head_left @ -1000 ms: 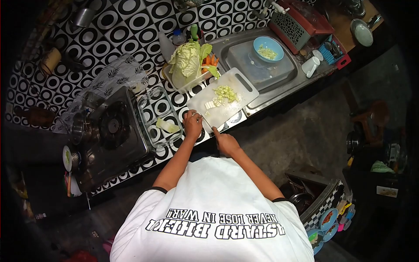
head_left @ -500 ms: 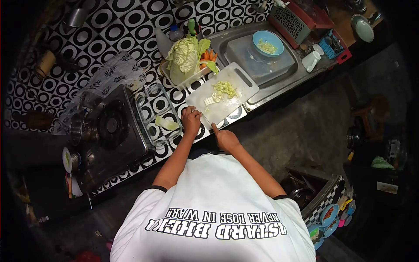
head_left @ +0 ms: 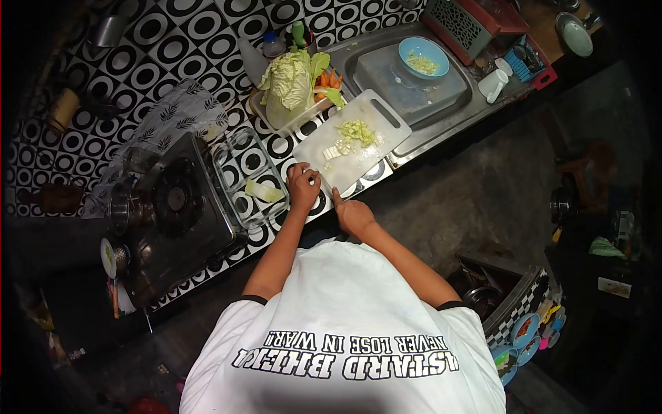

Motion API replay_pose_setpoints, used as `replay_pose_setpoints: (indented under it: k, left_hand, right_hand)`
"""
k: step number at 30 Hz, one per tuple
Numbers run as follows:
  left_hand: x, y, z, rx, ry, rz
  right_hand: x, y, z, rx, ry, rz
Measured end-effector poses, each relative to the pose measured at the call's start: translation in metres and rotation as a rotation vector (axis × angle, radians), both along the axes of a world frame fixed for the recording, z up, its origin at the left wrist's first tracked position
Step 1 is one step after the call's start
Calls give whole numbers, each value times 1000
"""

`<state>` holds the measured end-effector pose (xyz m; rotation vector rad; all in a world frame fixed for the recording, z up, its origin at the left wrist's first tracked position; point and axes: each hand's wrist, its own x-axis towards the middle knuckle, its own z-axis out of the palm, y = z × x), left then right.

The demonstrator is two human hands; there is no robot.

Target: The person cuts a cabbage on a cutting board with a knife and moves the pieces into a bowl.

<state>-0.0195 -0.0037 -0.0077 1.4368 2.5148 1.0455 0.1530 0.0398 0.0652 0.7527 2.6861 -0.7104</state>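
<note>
A white cutting board (head_left: 372, 155) lies on the tiled counter, bearing chopped pale green cabbage (head_left: 356, 132) and small white pieces (head_left: 336, 149). At the board's near-left corner is my left hand (head_left: 303, 186), its fingers bent and pressed together; what they hold, if anything, is too small to name. My right hand (head_left: 354, 215) is at the board's near edge, closed with the index finger pointing forward; the thing in it is hidden. Left of my left hand, a cabbage leaf piece (head_left: 263, 191) rests in a clear glass dish (head_left: 241, 157).
Behind the board a container (head_left: 303, 125) holds a cabbage (head_left: 288, 83) and carrots (head_left: 329, 79). A blue bowl (head_left: 441, 67) with chopped pieces stands over the sink at right. A black stove (head_left: 178, 228) is at left.
The whole view has shifted slightly. Both hands stay by the near-left part of the board, with only slight movement of the fingers.
</note>
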Motion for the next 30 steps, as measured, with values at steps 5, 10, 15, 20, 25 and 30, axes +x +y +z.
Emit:
replay_pose_setpoints:
  k: [5,10,15,20,25,30]
  left_hand:
    - [2,1,2,-10,6,7]
    - [4,-1,3,-22,28,3]
    - [4,-1,2,-33,59,-9]
    - [2,-2,3,-24,104,-43]
    - [-2,-1,5,-31,122,-72]
    - [-4,1,8,-43,135,-74]
  right_hand:
    - [-1,0,5,-17,10,-20]
    - [0,-2,0,-2,39,-17]
    - [-3,-2,9,-21,-4,-10]
    - [-10,-1,11,-32,-28,-39]
    - [-15,5,14,42,-23,28]
    - [-21,12,20,43,-69,80]
